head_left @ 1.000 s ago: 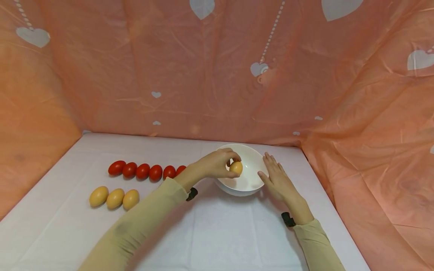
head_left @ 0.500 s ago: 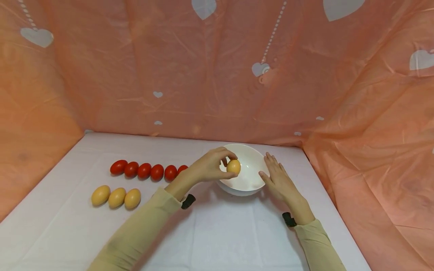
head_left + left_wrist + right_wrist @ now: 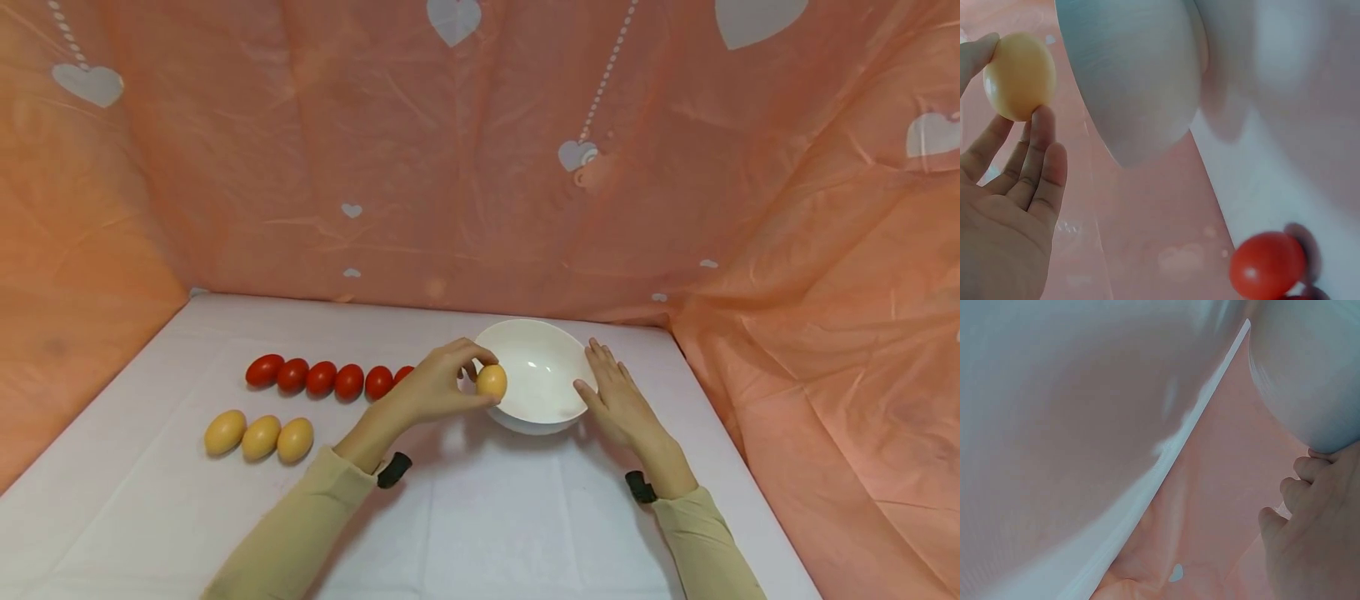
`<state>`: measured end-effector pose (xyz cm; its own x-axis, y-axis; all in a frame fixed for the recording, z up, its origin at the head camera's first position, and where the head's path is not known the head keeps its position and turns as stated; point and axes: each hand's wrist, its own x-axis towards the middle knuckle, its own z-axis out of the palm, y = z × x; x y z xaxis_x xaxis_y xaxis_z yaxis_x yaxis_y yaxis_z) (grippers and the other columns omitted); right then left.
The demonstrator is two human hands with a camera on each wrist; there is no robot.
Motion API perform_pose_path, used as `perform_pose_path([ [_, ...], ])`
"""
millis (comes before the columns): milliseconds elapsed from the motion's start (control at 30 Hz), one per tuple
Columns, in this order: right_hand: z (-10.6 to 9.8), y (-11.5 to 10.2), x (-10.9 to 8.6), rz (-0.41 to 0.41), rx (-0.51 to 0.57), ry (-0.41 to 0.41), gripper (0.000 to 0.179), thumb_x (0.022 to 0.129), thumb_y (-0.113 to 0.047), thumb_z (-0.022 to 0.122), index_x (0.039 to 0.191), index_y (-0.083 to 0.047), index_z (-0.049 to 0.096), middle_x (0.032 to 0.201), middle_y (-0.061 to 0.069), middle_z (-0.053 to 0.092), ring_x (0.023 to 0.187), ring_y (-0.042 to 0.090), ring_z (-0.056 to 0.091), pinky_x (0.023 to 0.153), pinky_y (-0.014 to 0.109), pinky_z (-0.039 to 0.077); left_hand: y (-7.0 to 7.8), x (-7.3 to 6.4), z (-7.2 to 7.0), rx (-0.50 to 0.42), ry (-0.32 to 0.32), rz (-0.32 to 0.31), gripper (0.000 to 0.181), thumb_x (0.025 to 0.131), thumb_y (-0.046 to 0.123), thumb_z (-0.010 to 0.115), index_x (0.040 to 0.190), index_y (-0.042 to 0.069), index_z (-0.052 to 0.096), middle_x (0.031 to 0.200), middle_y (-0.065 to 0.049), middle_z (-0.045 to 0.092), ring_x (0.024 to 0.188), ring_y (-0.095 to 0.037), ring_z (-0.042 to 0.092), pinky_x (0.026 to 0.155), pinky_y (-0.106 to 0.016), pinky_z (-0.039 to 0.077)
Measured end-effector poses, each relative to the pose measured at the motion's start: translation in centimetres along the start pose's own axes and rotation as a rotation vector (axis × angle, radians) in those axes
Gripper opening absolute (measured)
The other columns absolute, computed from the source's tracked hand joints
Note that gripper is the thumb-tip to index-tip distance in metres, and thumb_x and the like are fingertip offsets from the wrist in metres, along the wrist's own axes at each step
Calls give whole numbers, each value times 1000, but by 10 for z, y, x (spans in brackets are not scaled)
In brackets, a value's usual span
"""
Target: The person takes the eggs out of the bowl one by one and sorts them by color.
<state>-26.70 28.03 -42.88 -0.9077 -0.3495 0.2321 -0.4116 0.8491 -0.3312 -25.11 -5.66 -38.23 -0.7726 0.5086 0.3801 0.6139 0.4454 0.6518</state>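
Note:
My left hand [image 3: 438, 385] pinches a yellow egg [image 3: 492, 381] between thumb and fingertips, at the left rim of a white bowl [image 3: 536, 408]. In the left wrist view the same egg [image 3: 1020, 76] shows whole, held beside the outer wall of the bowl [image 3: 1132, 75]. The inside of the bowl shows bare white. On the other side my right hand [image 3: 621, 400] lies with fingers straight along the bowl's right rim. In the right wrist view the fingers of the right hand [image 3: 1316, 512] meet the bowl's outer wall [image 3: 1310, 369].
Several red eggs [image 3: 321, 379] form a row left of the bowl, the rightmost partly behind my left hand. Three yellow eggs [image 3: 260, 437] lie in front of that row. A white cloth covers the table [image 3: 495, 517]; an orange curtain [image 3: 465, 167] hangs behind and at both sides.
My left hand has drawn leftward from over the bowl to its left rim, the yellow egg still pinched in it. The right hand has stayed at the bowl's side.

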Motion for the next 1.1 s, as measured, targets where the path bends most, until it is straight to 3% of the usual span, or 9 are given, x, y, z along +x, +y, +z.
perform_pose_path([
  [433,-1,0,0,1,-5,-1,71,111,-40,41,161,7,23,171,21,16,158,43,13,125,62,12,-8,-41,-22,86,-34,-128,40,84,29,87,119,18,71,110,7,65,96,-16,61,79,-33,52],
  [700,-1,-1,0,12,-10,-10,71,111,-41,40,162,5,21,172,20,14,158,42,12,125,62,11,-11,-66,-40,146,-73,-215,42,85,32,86,121,18,70,112,5,65,101,-22,63,89,-38,54],
  [900,-3,-2,0,16,-3,-17,72,111,-42,40,163,4,20,172,20,14,159,40,10,125,61,10,-19,-85,-55,221,-98,-243,37,84,30,87,116,19,71,105,7,63,97,-16,60,86,-36,54],
  [1100,-2,-3,0,14,-5,-14,71,112,-41,40,162,5,21,172,21,15,158,42,12,125,62,11,-26,-101,-68,335,-93,-216,36,82,29,87,113,20,72,104,7,65,98,-16,61,87,-40,54],
])
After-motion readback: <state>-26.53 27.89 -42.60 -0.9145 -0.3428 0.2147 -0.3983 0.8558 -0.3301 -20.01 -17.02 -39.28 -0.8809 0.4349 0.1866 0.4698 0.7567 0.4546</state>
